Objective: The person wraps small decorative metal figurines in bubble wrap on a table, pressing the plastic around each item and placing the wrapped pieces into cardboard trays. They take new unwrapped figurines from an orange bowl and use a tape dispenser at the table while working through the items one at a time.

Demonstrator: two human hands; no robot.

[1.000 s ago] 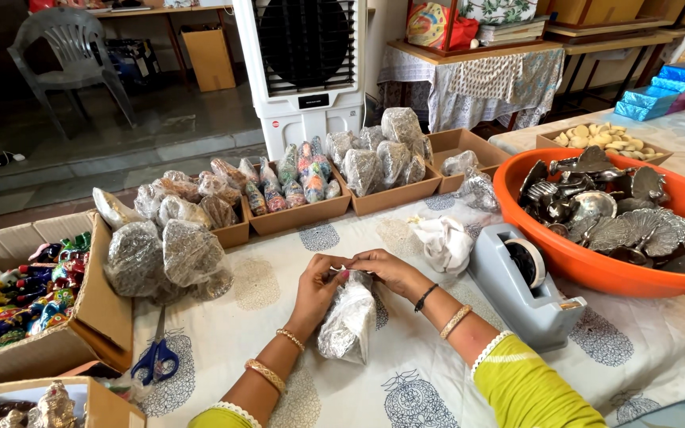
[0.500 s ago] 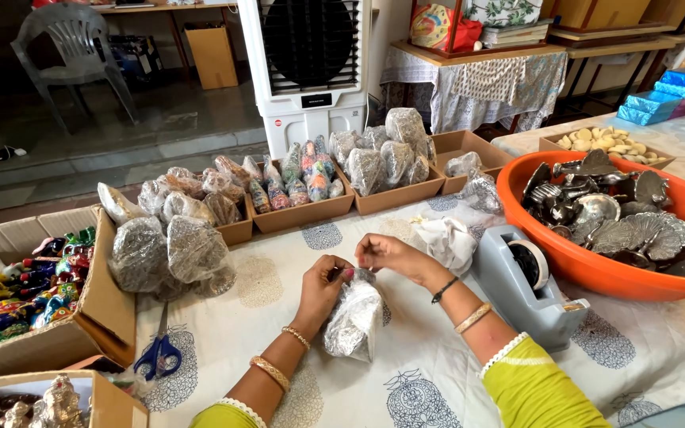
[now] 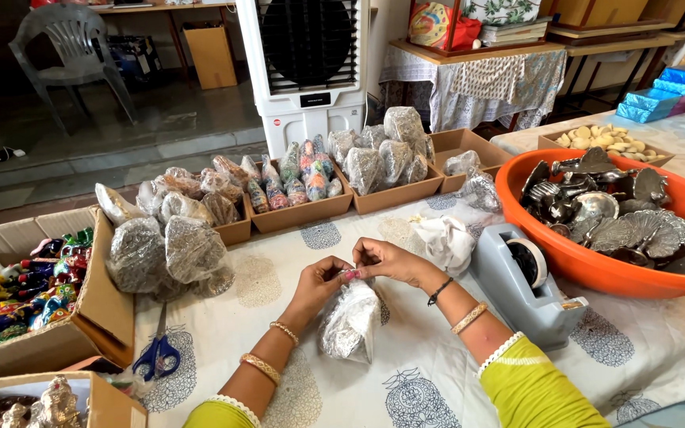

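Both hands meet at the neck of a clear plastic bag point(image 3: 348, 321) holding a silvery item, at the centre of the cloth-covered surface point(image 3: 295, 388). The left hand point(image 3: 320, 279) and right hand point(image 3: 386, 259) each have a closed grip, pinching the gathered bag top. A grey tape dispenser point(image 3: 529, 289) sits at 3 o'clock, blue scissors point(image 3: 158, 353) at 9 o'clock.

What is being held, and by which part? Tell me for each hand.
Both the left hand and the right hand pinch the gathered top of a clear plastic pouch with a silvery item inside; its lower end rests on the tablecloth.
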